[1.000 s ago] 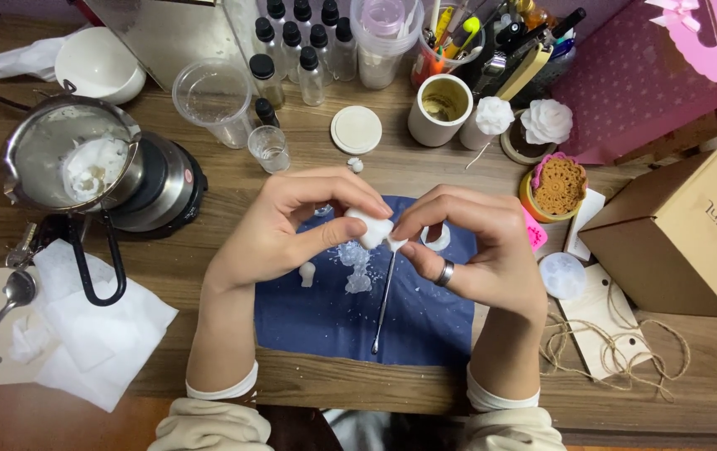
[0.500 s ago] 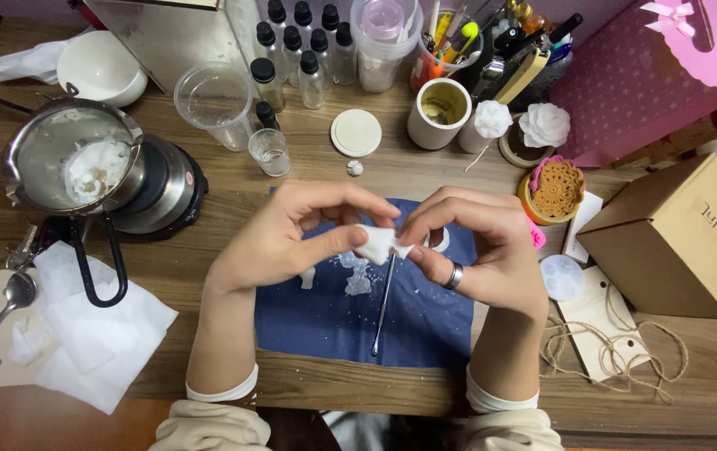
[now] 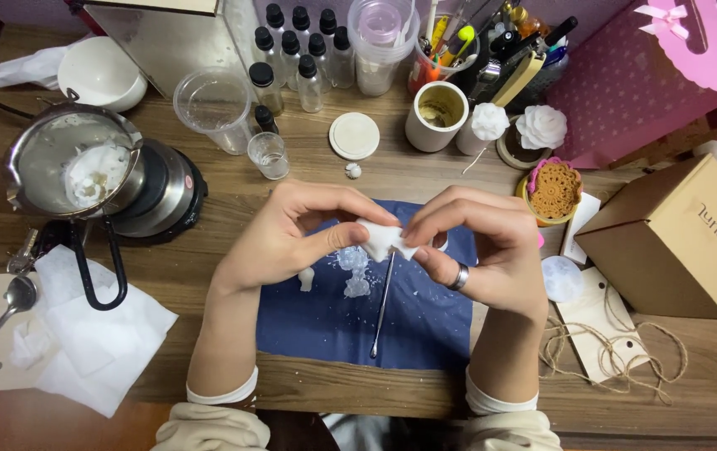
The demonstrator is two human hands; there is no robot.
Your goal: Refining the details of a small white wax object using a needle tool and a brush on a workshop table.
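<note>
Both hands meet over the dark blue cloth point(image 3: 425, 326) at table centre. Left hand point(image 3: 292, 238) and right hand point(image 3: 480, 242) pinch one small white waxy piece point(image 3: 379, 238) between thumbs and fingertips; it sits in the air just above the cloth, irregular, soft-edged. Both hands are closed on it. Silver ring on a right finger.

A thin metal pick point(image 3: 382, 305) lies on the cloth below the piece, near-vertical, tip toward the near edge. White crumbs and flakes point(image 3: 352, 271) scatter just left of it, rough and lumpy.

Clearance: the cloth's near half is bare. Left is tight, with a steel pot point(image 3: 70, 163) holding white solid residue on a black-based heater, its loop handle running onto crumpled white tissue point(image 3: 83, 334), spoon point(image 3: 7, 305) beside. Behind the hands are a small glass point(image 3: 269, 154), a clear plastic cup point(image 3: 208, 104), a round white lid point(image 3: 354, 135) and a row of black-capped bottles point(image 3: 300, 58). Right is crowded too: a cardboard box point(image 3: 676, 238), loose twine point(image 3: 601, 355), and a pink bag point(image 3: 643, 75) behind.

Wooden tabletop point(image 3: 358, 384), smooth grain.
</note>
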